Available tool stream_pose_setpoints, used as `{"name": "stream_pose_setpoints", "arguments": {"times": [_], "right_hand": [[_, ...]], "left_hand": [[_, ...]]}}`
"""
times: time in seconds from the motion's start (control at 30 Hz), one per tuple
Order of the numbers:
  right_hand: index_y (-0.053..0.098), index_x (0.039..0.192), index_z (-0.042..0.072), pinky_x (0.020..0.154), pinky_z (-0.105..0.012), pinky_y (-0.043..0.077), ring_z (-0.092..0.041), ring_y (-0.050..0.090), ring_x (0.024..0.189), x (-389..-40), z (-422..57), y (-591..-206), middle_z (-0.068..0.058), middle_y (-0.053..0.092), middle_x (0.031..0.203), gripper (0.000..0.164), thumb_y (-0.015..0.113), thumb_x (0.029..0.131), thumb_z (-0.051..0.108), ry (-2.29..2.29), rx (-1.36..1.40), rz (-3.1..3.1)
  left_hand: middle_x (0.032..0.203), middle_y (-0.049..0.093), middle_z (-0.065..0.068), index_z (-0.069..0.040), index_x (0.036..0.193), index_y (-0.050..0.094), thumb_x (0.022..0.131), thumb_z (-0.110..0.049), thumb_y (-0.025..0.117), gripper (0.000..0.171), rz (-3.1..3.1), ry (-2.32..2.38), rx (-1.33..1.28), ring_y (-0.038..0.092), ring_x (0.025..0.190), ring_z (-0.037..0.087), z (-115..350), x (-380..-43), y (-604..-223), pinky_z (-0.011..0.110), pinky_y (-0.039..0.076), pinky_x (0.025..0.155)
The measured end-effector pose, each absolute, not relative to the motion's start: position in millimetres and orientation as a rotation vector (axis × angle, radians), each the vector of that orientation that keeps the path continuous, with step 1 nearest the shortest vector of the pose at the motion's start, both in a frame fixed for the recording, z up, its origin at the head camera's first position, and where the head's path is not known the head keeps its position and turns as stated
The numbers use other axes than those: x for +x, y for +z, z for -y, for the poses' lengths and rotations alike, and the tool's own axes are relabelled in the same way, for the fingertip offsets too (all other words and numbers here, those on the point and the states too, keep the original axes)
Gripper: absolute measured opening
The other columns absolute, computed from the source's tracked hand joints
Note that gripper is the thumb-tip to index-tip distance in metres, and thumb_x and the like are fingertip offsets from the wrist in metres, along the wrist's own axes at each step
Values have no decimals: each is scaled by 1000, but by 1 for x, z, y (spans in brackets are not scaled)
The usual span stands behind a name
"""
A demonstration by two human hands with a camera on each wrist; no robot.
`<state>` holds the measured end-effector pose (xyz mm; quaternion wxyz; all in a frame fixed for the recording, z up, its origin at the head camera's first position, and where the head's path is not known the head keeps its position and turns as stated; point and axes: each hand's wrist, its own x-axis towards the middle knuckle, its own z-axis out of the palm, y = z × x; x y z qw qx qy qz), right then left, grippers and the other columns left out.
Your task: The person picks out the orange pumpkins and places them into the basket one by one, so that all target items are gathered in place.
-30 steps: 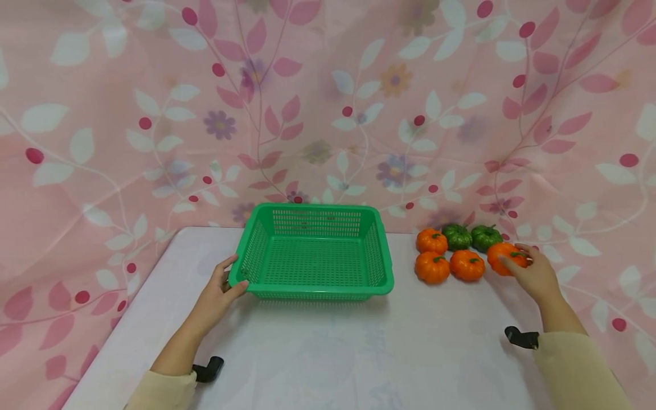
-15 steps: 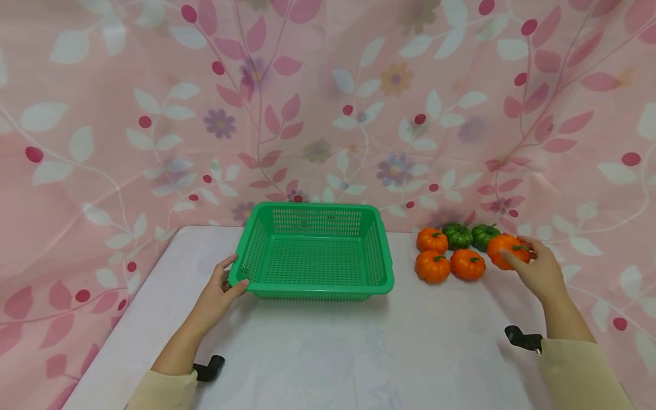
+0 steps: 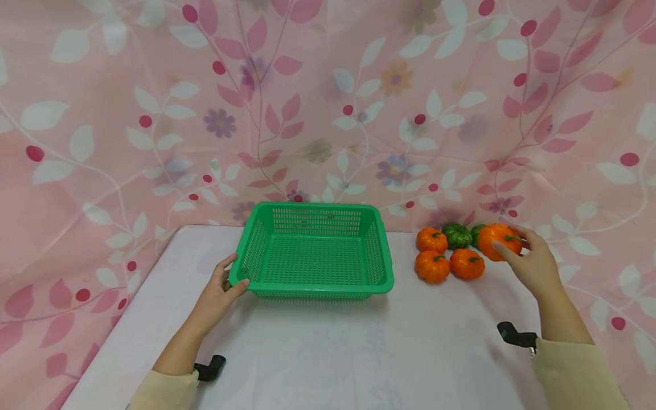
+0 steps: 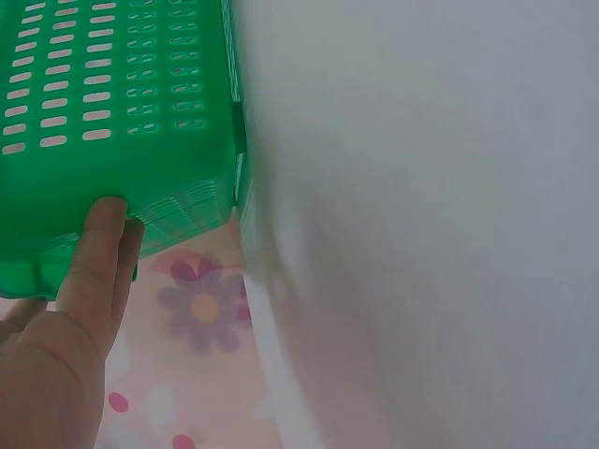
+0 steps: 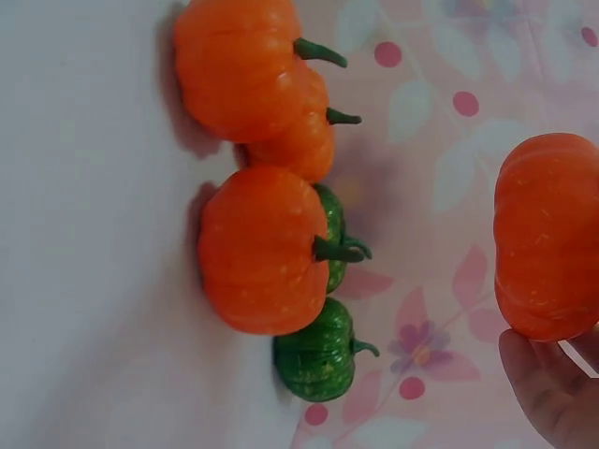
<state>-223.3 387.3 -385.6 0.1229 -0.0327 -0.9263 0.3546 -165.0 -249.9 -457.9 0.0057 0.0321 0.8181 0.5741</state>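
My left hand (image 3: 215, 296) grips the near left corner of a green plastic basket (image 3: 312, 288), thumb on the rim and fingers along the outer side. The left wrist view shows those fingers (image 4: 94, 271) against the slotted wall. In my right hand (image 3: 538, 265) is a small orange pumpkin (image 3: 494, 239), held between thumb and fingers above the table. The right wrist view has this held pumpkin (image 5: 552, 234) at its right edge, apart from the others. Just left of it on the table sit an orange pumpkin (image 3: 467, 265) and a green pumpkin (image 3: 477, 232), the green one partly hidden.
Two more orange pumpkins (image 3: 432, 266) and another green pumpkin (image 3: 456, 236) stand at the right of the white table (image 3: 328, 353). Behind the table hangs a pink floral cloth (image 3: 318, 114). Nothing lies inside the basket.
My right hand has lifted the orange pumpkin off the table, then shifted it slightly left, so it now covers part of a green pumpkin. The left hand and basket stay put.
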Motion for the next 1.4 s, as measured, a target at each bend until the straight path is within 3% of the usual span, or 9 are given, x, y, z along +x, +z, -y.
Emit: {"name": "stream_pose_setpoints", "arguments": {"times": [0.47,0.53,0.73,0.9,1.17,1.27,1.4], "right_hand": [[42,151,4,108,-56,42,-48,38,128,-218,-344,-353,-27,30,154,69,66,97,40,1071,45,2609],[44,150,5,110,-46,42,-46,38,128,-218,-338,-349,-26,32,153,67,67,96,39,1077,62,2588],[45,150,9,97,-15,41,-40,40,126,-219,-321,-339,-22,40,145,65,69,96,34,1122,129,2557],[45,151,12,85,-6,38,-33,43,123,-221,-306,-329,-16,43,145,65,69,95,36,1122,177,2547],[44,152,14,86,-5,39,-37,43,126,-224,-287,-320,-16,41,146,67,70,95,37,1159,242,2555],[43,153,15,92,-13,43,-37,43,128,-224,-282,-316,-16,38,148,68,70,95,38,1170,256,2580],[40,154,19,99,-33,45,-38,43,127,-222,-273,-309,-16,35,151,70,69,94,43,1184,264,2629]], "left_hand": [[146,40,27,-15,161,8,103,-21,59,78,-2556,1795,73,50,129,37,248,-161,-458,28,51,96],[147,40,27,-15,161,8,103,-21,59,78,-2550,1804,73,50,130,37,248,-160,-458,28,51,96],[146,40,27,-15,161,9,103,-21,59,77,-2550,1806,80,50,130,37,247,-160,-459,28,51,96],[146,41,27,-15,161,9,103,-22,60,77,-2553,1808,83,50,130,37,246,-161,-460,29,51,97],[145,42,28,-14,161,10,103,-20,60,76,-2567,1800,80,50,129,38,246,-160,-460,29,51,96],[145,41,28,-14,161,10,102,-20,60,77,-2551,1813,80,50,130,39,245,-160,-460,28,51,96],[146,41,28,-14,160,10,102,-21,61,77,-2533,1834,79,49,130,39,245,-160,-458,26,51,96]]}}
